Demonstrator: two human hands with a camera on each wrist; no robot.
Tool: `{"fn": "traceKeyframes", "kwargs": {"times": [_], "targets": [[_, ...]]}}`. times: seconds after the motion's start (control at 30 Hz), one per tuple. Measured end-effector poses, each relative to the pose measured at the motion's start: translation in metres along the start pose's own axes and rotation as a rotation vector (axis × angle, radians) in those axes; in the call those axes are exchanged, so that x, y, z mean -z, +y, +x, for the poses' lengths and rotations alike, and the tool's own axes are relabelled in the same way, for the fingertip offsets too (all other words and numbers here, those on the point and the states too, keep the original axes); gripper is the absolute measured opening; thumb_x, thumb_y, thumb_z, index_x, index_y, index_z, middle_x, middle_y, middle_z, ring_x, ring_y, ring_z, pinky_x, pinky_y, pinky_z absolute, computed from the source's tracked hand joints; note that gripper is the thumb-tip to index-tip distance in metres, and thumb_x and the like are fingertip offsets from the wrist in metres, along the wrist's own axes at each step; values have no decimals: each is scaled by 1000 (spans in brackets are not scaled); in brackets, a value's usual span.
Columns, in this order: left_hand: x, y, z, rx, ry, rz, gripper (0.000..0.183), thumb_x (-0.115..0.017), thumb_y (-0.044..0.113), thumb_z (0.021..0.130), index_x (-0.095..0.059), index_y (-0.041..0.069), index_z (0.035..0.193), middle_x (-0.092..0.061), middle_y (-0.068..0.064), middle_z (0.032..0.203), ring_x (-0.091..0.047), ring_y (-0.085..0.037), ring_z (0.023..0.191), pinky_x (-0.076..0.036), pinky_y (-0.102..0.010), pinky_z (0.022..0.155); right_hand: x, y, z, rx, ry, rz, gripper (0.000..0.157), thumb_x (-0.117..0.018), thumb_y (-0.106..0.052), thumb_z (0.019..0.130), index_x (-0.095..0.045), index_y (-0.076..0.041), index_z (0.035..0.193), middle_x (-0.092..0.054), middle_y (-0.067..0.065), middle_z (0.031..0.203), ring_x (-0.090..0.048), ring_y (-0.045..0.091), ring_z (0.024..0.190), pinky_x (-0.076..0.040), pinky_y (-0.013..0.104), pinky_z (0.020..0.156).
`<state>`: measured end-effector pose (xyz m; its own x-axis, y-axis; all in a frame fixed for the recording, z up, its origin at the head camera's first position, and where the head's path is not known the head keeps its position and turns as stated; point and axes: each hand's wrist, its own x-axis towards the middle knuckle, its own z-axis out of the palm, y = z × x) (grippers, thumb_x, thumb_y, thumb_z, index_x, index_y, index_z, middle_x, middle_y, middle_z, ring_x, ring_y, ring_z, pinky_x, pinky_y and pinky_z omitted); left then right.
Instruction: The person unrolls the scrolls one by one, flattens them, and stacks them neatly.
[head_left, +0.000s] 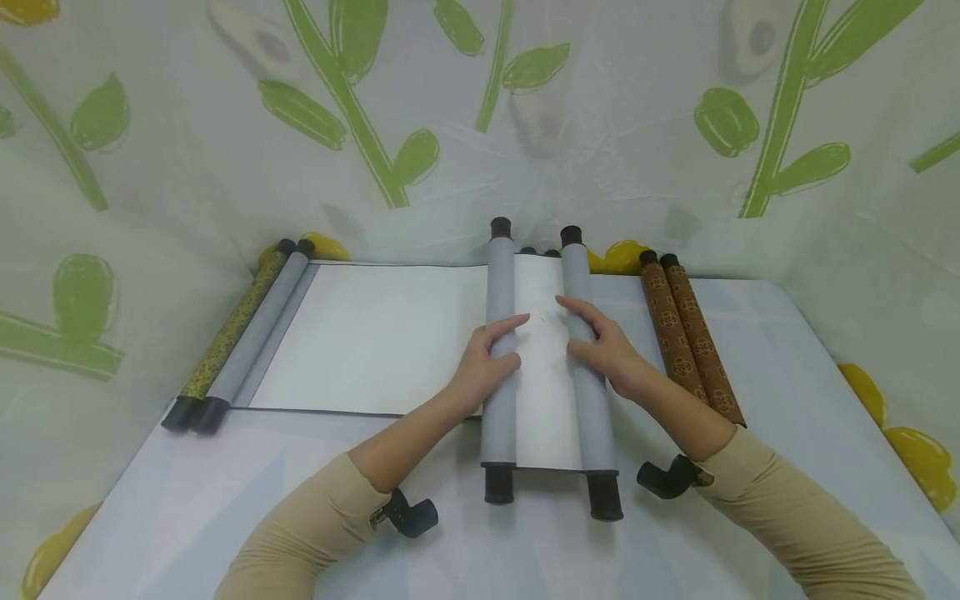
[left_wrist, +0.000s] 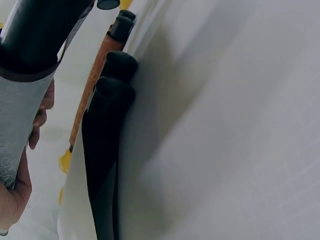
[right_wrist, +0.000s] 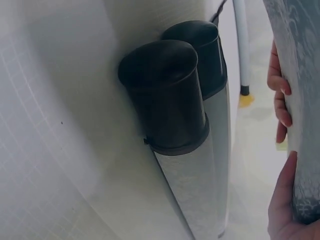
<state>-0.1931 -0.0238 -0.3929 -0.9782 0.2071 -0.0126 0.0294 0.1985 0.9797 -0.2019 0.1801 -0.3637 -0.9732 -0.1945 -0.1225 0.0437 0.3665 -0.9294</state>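
A partly unrolled grey scroll (head_left: 546,383), with white paper between two grey rollers and black end knobs, is held up over the table. My left hand (head_left: 486,362) grips its left roller, thumb and index finger showing on the near side. On the right roller (head_left: 590,358) my right hand (head_left: 611,350) has the same hold. The other fingers are hidden from the head view; the right wrist view shows fingertips (right_wrist: 281,107) against a grey roller. Beneath lies another scroll, its white sheet (head_left: 375,333) spread leftward to a grey roller (head_left: 255,333).
A green-and-gold patterned roll (head_left: 236,325) lies beside the left grey roller. Two brown patterned rolls (head_left: 686,333) lie side by side at the right. Black knobs (head_left: 552,252) peek out behind the held scroll. A leaf-printed curtain (head_left: 450,167) hangs behind the table (head_left: 780,375).
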Motion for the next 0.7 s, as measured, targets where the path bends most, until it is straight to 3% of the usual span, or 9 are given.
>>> {"fn": "traceKeyframes", "kwargs": {"times": [0.17,0.37,0.7], "targets": [[-1,-1,1,15,15,26,56,-66,14,80,-57,35,130,-43,-12,133,-41,-31,121,-38,-53,94,-2,1,0,-5,31,1,71,-64,-3,83,-35,-17,147,-17,8,158,-15,34,143,-15,59,111],[-1,2,1,33,19,73,62,-79,20,75,-56,37,130,-42,-12,135,-41,-29,122,-38,-53,97,-4,2,1,12,49,-26,82,-77,-9,76,-36,-17,146,-21,9,156,-16,35,142,-15,59,111],[3,5,1,-6,14,16,60,-66,7,77,-57,33,131,-41,-14,134,-42,-31,120,-40,-52,93,-1,-1,-1,5,50,-26,73,-68,-2,81,-37,-16,146,-20,10,157,-16,34,142,-14,59,111]]}}
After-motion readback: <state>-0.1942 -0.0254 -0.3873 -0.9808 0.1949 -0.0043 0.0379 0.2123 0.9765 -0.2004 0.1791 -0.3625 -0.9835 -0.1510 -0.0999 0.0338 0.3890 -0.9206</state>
